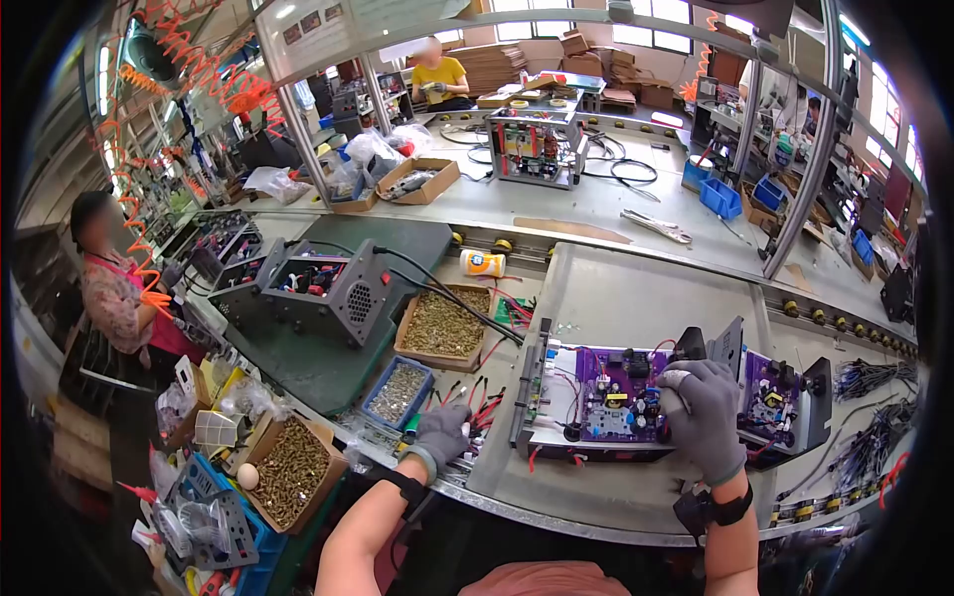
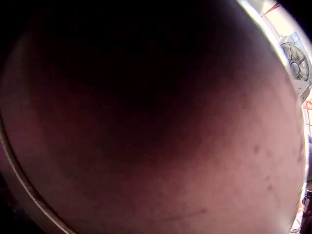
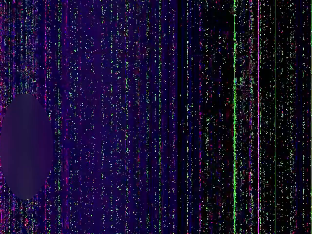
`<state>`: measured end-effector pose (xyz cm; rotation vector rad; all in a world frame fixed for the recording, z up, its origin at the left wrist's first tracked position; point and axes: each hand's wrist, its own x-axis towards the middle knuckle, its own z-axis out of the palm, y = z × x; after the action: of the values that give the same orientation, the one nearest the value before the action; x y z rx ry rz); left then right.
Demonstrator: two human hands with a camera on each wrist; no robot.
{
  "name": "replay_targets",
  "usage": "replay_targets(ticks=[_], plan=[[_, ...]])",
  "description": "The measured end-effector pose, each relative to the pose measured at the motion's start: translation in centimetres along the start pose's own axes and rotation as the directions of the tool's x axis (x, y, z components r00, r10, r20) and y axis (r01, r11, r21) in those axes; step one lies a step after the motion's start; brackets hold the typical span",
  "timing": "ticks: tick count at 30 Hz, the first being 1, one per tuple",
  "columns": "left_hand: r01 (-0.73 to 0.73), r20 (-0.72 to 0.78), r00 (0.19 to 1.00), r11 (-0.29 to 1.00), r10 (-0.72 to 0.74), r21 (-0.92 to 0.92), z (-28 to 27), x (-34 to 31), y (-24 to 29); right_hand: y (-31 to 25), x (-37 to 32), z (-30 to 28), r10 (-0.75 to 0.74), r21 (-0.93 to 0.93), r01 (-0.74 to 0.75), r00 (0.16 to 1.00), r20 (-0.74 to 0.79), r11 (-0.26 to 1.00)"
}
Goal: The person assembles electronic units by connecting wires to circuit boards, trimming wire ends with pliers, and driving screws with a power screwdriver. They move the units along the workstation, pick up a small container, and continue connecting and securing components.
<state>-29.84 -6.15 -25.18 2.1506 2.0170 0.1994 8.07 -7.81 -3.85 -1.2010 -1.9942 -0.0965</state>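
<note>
In the head view my gloved left hand (image 1: 440, 437) reaches in among short red-and-black wires (image 1: 482, 402), just right of a blue bin (image 1: 397, 389) of small metal parts. My gloved right hand (image 1: 704, 417) is bent over the right edge of a purple circuit board (image 1: 616, 392), fingers pointing down. This board lies in an open metal chassis (image 1: 556, 434). I cannot tell whether the right fingers pinch anything there. Skin fills most of the left wrist view; the right wrist view is only coloured noise.
A second purple board (image 1: 770, 397) stands at the right, near black cable bundles (image 1: 865, 442). Boxes of brass-coloured parts (image 1: 444, 323) and a white-and-orange bottle (image 1: 482, 263) are at the left. Dark grey device housings (image 1: 328, 293) sit on a green mat (image 1: 407, 248).
</note>
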Motion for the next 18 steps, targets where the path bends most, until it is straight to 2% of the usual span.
replay_targets(ticks=[8,11,14,16,18], plan=[[-0.008,0.0,1.0,0.999,0.008,0.037,-0.1,0.0,0.1,0.0,-0.1,0.1,-0.001,-0.009,0.001,1.0,0.01,1.0],[-0.031,-0.022,0.999,1.0,0.031,-0.003,-0.2,-0.1,0.2,0.0,-0.1,0.0,-0.004,-0.027,0.005,1.0,0.015,1.0],[-0.023,0.062,0.998,0.997,0.019,0.079,-1.9,-0.1,0.8,0.2,-0.2,0.1,-0.002,-0.036,0.002,1.0,0.025,0.999],[-0.111,0.001,0.994,0.988,0.111,-0.11,-3.5,0.9,1.0,0.3,0.0,0.2,0.012,-0.041,-0.01,0.999,0.03,0.999],[-0.166,-0.167,0.974,0.984,0.153,-0.063,-6.9,3.4,1.9,0.0,0.2,-0.1,0.017,-0.047,-0.014,0.998,0.06,0.999]])
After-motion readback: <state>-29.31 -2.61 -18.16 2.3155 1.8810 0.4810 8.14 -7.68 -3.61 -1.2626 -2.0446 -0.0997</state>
